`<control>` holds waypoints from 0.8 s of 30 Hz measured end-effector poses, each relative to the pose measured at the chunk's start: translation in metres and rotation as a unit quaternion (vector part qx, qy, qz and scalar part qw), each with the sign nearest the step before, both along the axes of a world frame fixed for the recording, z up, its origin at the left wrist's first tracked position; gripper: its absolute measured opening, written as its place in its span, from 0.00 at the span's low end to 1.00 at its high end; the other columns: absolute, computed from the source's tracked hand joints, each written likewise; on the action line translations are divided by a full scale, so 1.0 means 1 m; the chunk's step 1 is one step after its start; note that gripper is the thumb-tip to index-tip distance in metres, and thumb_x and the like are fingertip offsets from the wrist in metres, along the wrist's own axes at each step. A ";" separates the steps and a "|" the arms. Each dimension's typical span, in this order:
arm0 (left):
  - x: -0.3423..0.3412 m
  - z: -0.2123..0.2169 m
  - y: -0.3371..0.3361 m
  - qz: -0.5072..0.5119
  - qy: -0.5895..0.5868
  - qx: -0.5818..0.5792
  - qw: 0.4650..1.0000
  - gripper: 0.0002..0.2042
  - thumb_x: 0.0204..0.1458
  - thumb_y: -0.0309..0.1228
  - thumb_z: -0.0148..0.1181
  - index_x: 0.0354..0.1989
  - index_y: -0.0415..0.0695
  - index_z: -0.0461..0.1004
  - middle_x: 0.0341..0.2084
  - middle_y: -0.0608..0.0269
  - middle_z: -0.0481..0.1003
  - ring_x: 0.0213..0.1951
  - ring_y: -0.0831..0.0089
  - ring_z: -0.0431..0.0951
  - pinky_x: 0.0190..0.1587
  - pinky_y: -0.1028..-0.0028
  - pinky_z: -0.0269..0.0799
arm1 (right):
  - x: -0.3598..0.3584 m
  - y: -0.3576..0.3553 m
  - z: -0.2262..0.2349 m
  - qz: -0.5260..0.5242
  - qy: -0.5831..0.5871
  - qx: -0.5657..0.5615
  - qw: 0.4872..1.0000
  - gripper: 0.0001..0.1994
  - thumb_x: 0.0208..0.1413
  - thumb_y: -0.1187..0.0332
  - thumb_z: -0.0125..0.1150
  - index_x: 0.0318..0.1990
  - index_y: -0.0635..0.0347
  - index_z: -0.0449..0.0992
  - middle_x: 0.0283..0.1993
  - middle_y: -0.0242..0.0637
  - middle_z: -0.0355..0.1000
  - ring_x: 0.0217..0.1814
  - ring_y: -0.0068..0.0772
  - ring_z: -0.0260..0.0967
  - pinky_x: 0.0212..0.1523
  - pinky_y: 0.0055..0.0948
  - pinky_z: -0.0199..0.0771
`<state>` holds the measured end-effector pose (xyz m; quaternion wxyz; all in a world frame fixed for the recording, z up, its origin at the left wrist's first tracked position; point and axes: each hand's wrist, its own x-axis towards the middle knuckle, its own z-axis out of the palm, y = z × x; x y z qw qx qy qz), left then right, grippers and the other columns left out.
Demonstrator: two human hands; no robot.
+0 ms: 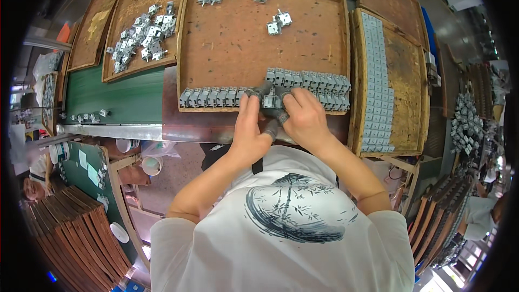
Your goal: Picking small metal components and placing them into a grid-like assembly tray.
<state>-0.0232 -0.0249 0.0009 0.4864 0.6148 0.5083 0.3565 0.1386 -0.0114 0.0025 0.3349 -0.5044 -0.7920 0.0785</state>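
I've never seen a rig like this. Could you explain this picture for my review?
No machine here: these are a person's own left hand and right hand, filmed by a fisheye camera on the head, so straight edges bend. A shallow wooden tray holds rows of small metal parts along its near edge and a few loose ones farther back. To the left, another tray holds a loose heap of metal parts; to the right, a third tray holds packed grey blocks. Dark-tipped fingers of both hands meet around one metal part, partly hiding it, so the grip is unclear.
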 end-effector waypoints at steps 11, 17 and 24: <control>0.001 0.001 0.023 -0.028 0.009 0.256 0.966 0.33 0.34 0.27 0.68 0.55 0.34 0.68 0.46 0.43 0.71 0.46 0.45 0.71 0.48 0.60 0.70 | 0.019 0.007 0.017 0.076 0.230 -0.357 0.902 0.21 0.46 0.58 0.68 0.41 0.67 0.74 0.36 0.44 0.70 0.38 0.38 0.69 0.38 0.30 0.68; 0.004 -0.001 0.015 -0.038 0.049 0.306 0.950 0.34 0.35 0.35 0.71 0.54 0.36 0.70 0.43 0.47 0.74 0.44 0.48 0.75 0.46 0.61 0.72 | 0.021 0.002 0.011 0.089 0.220 -0.264 0.935 0.19 0.45 0.55 0.67 0.32 0.66 0.77 0.31 0.44 0.69 0.34 0.46 0.68 0.36 0.35 0.69; -0.014 -0.005 0.050 0.012 0.112 0.200 0.973 0.27 0.39 0.22 0.64 0.54 0.43 0.72 0.47 0.49 0.67 0.48 0.55 0.69 0.51 0.63 0.69 | 0.045 0.008 0.061 0.073 0.333 -0.408 0.847 0.15 0.51 0.61 0.60 0.29 0.67 0.79 0.26 0.47 0.74 0.26 0.37 0.71 0.37 0.39 0.74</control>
